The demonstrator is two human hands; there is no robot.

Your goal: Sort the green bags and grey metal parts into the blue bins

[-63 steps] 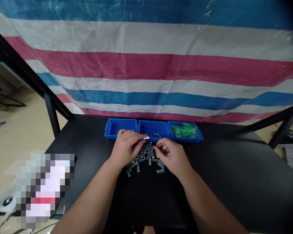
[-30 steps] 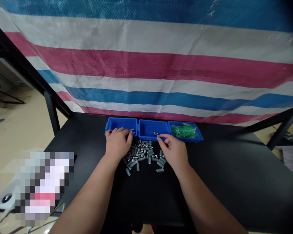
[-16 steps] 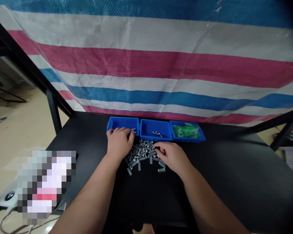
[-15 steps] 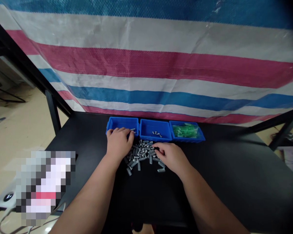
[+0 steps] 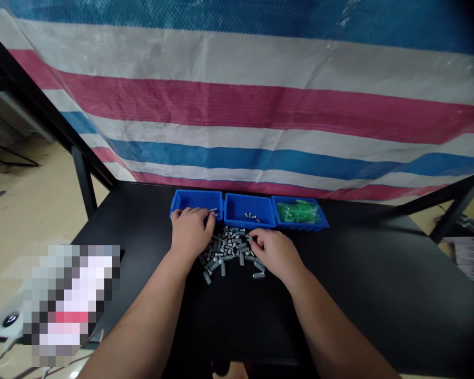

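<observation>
Evidently, in the head view, the layout serves short reaches: the loose metal parts (image 5: 223, 251) lie in a heap on the desk (image 5: 351, 295), between the hands and just in front of the blue bins. The three bins stand side by side along the far side of the desk, near the striped sheet (image 5: 237, 105), probably so that each hand has one close by. The middle bin (image 5: 237, 202) bears a few small screws (image 5: 253, 217), lying loose; the right bin (image 5: 300, 227) holds green pieces in a clear bag (image 5: 298, 212), perhaps bagged to keep them apart from the metal.

The left hand (image 5: 190, 230) is palm down over the front wall of the left bin (image 5: 197, 197), fingers bent over the rim and thumb held apart. That looks like a resting or steadying pose. Its grip is turned away, so whether it holds anything cannot be told; a thin pale piece shows in the bin beside the thumb.

The right hand (image 5: 274, 246) comes in low from the other side, its back turned up and outward, at the heap's edge. Its grip is narrow, thumb and forefinger nearly meeting by a small metal piece, a pose suited to picking out single items. Whether they pinch it is too small to tell.
</observation>
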